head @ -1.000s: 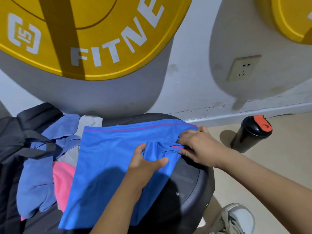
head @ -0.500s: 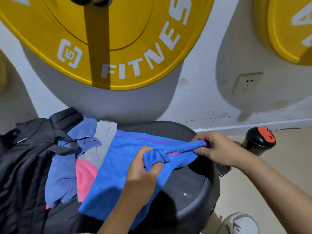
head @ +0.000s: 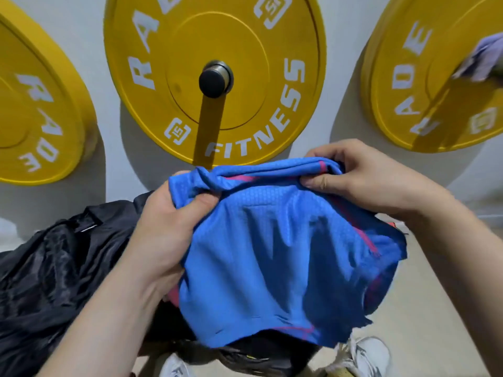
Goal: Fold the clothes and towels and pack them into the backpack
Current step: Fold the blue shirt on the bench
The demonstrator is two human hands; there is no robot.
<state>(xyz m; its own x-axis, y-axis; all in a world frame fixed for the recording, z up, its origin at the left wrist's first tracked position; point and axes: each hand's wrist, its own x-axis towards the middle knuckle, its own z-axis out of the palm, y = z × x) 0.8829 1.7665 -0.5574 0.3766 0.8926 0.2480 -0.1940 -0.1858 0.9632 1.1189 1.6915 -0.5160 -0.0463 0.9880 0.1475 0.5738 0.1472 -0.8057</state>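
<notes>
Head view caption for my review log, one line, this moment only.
The left hand and right hand grip the top edge of a blue garment, held up before yellow weight plates.

Rear wall [head: 76, 36]: pale grey, painted, matt. Three yellow weight plates hang flat against it, side by side. Centre plate [head: 245, 50]: fully in view above its lower edge, white lettering "RADE" and "FITNESS", a square logo printed twice. It sits on a metal peg [head: 215, 79] with a black end cap. Left plate [head: 21, 110] and right plate [head: 386, 110]: partly cut off by the frame edges, same lettering. Light comes from above: the peg throws a dark band straight down the centre plate, and each plate casts a soft grey shadow on the wall beneath it. Floor [head: 408, 308]: smooth, beige, seen at lower right.
</notes>
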